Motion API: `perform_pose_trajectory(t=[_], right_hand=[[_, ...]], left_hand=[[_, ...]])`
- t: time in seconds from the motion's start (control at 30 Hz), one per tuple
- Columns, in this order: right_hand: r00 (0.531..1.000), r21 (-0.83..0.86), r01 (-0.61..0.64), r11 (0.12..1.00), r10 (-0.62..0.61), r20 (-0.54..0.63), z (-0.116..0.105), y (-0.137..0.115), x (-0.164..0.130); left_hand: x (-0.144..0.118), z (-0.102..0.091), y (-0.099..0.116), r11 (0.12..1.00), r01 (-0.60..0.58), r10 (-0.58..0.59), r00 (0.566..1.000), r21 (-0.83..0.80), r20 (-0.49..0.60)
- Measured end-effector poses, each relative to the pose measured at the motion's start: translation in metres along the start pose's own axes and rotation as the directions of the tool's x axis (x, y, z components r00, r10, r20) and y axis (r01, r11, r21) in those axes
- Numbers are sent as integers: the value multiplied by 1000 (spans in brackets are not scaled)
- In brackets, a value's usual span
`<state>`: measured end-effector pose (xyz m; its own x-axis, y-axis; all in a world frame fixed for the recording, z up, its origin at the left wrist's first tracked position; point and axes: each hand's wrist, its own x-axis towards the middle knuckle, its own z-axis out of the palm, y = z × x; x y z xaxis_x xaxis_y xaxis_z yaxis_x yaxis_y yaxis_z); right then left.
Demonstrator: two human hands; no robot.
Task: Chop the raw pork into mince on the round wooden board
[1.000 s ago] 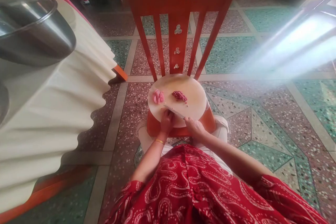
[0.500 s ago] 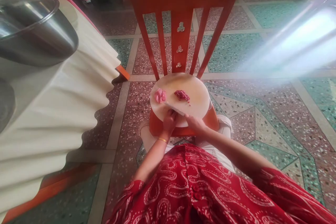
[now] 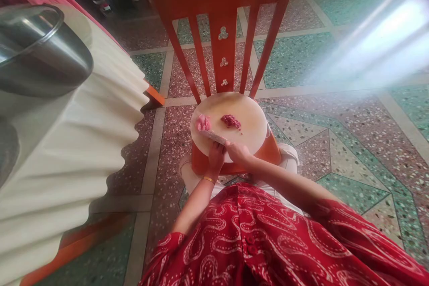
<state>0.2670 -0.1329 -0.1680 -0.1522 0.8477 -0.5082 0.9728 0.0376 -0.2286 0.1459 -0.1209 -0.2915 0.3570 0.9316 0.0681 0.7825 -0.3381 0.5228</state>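
Observation:
A round pale cutting board (image 3: 250,109) lies on the seat of the chair in front of me. My right hand (image 3: 238,153) is closed around the handle of a knife (image 3: 213,136), whose blade points left over the board's near half. Beneath the blade, my left hand (image 3: 216,155) has its fingers curled close to the knife; what they hold, if anything, is hidden. Near the blade's tip sits a lump of pale pink meat (image 3: 203,122). A small heap of darker chopped meat (image 3: 230,121) rests mid-board, with a few crumbs beside it.
The red-brown wooden chair's slatted back (image 3: 221,49) rises behind the board. On my left stands a table with a cream scalloped cloth (image 3: 97,129), carrying a large steel bowl (image 3: 63,62). Patterned stone tiles (image 3: 301,60) cover the floor. Bright glare fills the upper right.
The knife has shifted slightly left, its tip now by the pink meat. My right hand has moved a little left and up with it. The whole view has shifted slightly.

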Motion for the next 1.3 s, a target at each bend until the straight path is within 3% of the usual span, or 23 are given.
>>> perform_pose_trajectory(t=[0.1, 0.27, 0.37, 0.53, 0.8, 1.0, 1.07, 1.3], right_hand=[[999, -6, 23, 1000, -24, -30, 4, 6, 1], [999, -69, -15, 998, 17, 42, 5, 48, -32], [999, -62, -47, 997, 49, 21, 0, 56, -44], [997, -41, -16, 999, 19, 76, -5, 38, -44], [999, 5, 50, 999, -50, 4, -6, 5, 7], [998, -69, 13, 998, -8, 69, -4, 27, -32], [997, -69, 4, 998, 1, 81, -5, 31, -36], [995, 34, 92, 995, -91, -33, -12, 4, 1]], left_hand=[[-1, -1, 0, 1000, -10, 10, 1000, 1, -20], [-5, -5, 4, 999, -25, 23, 996, -21, -81], [-6, -6, 9, 998, -44, 35, 985, -46, -169], [-4, -7, 11, 999, -40, 34, 974, -23, -224], [-3, 2, 2, 992, -121, 122, 960, 20, -254], [-5, 8, -1, 993, -122, 117, 940, 4, -320], [-3, 8, -1, 990, -133, 115, 946, -40, -304], [1, -6, 4, 979, -143, 110, 970, -147, -217]])
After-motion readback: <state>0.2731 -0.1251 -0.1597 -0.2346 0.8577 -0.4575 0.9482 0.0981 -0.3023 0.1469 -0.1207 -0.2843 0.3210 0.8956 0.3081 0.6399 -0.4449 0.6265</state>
